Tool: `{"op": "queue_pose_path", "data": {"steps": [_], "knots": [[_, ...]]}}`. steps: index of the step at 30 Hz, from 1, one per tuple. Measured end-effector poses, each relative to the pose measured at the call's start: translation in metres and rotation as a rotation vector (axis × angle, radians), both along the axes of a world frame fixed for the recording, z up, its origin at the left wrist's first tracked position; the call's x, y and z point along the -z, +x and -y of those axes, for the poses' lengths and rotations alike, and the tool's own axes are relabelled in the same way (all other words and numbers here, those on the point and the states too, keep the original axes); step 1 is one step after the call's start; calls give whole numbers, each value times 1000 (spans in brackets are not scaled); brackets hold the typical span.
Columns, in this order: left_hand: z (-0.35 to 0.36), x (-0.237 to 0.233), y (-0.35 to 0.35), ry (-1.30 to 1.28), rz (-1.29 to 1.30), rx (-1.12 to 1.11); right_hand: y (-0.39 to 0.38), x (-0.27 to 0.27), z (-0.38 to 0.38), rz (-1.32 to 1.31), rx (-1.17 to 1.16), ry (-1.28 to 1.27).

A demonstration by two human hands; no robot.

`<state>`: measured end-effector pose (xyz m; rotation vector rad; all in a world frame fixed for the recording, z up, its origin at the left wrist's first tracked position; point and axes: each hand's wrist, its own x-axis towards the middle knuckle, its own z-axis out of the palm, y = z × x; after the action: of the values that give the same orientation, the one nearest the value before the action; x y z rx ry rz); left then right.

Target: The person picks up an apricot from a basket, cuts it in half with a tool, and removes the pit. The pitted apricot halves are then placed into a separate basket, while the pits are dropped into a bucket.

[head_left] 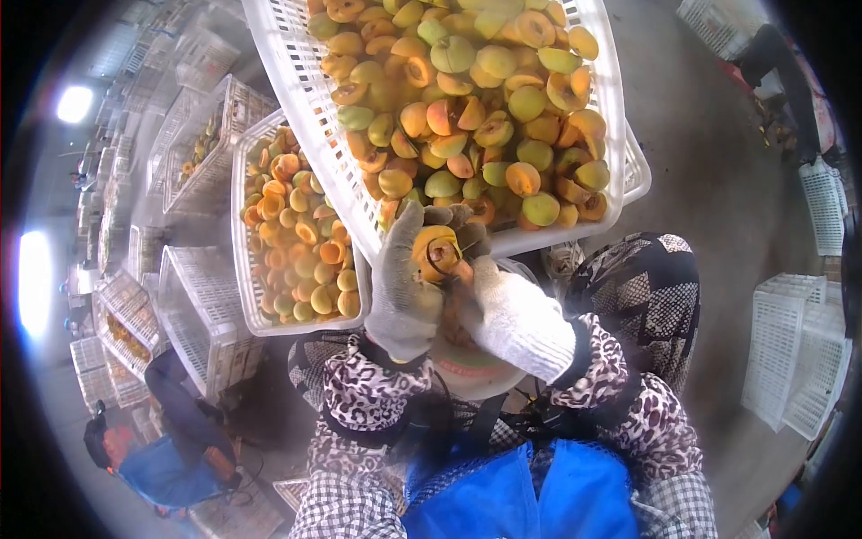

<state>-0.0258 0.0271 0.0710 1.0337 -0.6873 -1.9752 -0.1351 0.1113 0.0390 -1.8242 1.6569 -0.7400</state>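
My left hand [401, 292], in a grey-stained work glove, is closed around an orange apricot [435, 251] with a cut face turned up. My right hand [521, 314], in a white knit glove, is closed right beside it. A thin dark curved edge shows on the fruit near its fingertips, but what these fingers hold is blurred. Below both hands a pale bowl [476, 382] with a reddish band sits between my knees, partly hidden. Just beyond my hands a tilted white crate [296, 117] holds many apricots [453, 54], several of them halved.
To the left stands a second white crate [242, 260] of orange halved apricots [301, 234]. Empty-looking crates [211, 314] are stacked farther left. A person in blue [171, 472] sits at the lower left. More white crates [790, 350] stand on the right.
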Motion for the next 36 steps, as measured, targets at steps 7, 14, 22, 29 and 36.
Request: {"op": "queue_pose_path", "data": {"steps": [7, 14, 22, 29, 36], "knots": [[1, 12, -6, -124, -61, 60, -30, -53, 6, 1087, 6, 811], [-1, 22, -10, -263, 132, 10, 5, -10, -8, 279, 215, 115], [1, 17, -3, -150, -87, 91, -29, -29, 5, 1198, -18, 986], [9, 12, 17, 69, 47, 330, -23, -14, 9, 914, -218, 614], [10, 13, 58, 347, -55, 108, 5, -17, 19, 592, -273, 625]]}}
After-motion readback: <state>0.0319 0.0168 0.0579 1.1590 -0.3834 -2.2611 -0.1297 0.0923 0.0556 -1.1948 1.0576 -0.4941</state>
